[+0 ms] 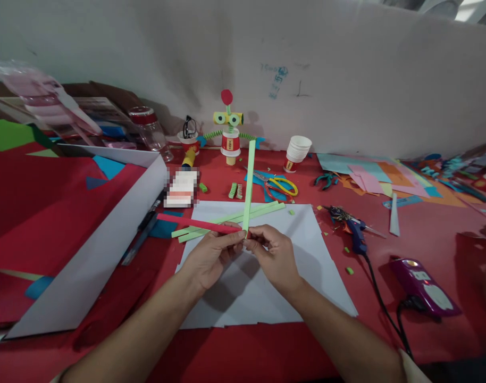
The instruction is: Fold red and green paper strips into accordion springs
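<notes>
A red paper strip [195, 222] and a light green paper strip [249, 183] meet end to end at right angles between my fingertips. The red one points left and the green one points away from me. My left hand [211, 258] pinches the joint from the left, with the red strip running along its thumb side. From the right, my right hand [277, 256] pinches the same joint, its fingers curled. Two more light green strips [267, 211] lie crossed on the white paper [307, 276] beneath and beyond my hands.
Behind stand a paper-cup figure [231, 142] with folded arms and stacked paper cups [297, 151]. Yellow-handled scissors [285, 186] lie beyond the strips. At right are a glue gun [357, 234] with a cord and a purple power strip [424, 287]. A white box [95, 282] holds coloured paper at left.
</notes>
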A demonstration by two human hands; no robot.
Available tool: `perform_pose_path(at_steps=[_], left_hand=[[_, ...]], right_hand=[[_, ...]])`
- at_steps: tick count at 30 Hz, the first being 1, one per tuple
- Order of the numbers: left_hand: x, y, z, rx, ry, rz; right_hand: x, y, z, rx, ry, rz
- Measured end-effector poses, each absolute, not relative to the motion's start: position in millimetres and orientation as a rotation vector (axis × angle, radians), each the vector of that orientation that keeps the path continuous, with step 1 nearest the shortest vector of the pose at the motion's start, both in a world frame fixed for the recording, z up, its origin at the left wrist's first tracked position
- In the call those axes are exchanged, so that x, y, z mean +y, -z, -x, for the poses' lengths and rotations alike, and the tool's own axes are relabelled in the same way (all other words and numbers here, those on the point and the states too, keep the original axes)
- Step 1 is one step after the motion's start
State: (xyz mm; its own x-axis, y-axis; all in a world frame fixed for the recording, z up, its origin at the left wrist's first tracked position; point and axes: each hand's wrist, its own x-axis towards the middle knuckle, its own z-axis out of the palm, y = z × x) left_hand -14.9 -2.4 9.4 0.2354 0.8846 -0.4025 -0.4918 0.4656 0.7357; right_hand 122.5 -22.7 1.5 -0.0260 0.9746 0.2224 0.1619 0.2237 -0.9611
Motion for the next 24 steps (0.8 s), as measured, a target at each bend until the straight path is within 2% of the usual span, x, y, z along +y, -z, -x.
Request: perform_pose_path(at_steps=[5,17,24], left_hand=[[-5,-11,12,0.985,-1.125,-0.734],[-10,-12,10,0.996,-1.124,-0.841],[-9,-10,9,1.041,-1.163,-0.866]], right_hand=[[-20,-7,-123,-1.249,-1.341,1.066],[-20,-1,-124,-1.346,-1.117,1.308],[-18,3,-123,-1.264,-1.23,1.222]])
